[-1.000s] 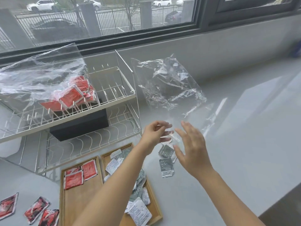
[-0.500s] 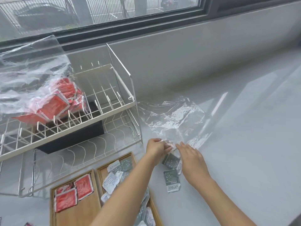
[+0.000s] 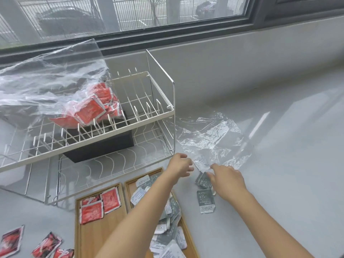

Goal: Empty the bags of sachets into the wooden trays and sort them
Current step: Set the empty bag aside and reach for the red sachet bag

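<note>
Hands at empty bag on worktop: left hand loosely curled, grasp unclear; right hand released, over grey sachets.

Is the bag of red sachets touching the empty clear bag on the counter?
Apart. In the head view the bag of red sachets lies on the wire rack, while the empty clear bag lies on the counter beyond its right end.

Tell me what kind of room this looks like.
Probably a kitchen counter by a window: a wire dish rack stands on a pale worktop, under a window facing a street with parked cars. Sachets fill two wooden trays.
</note>
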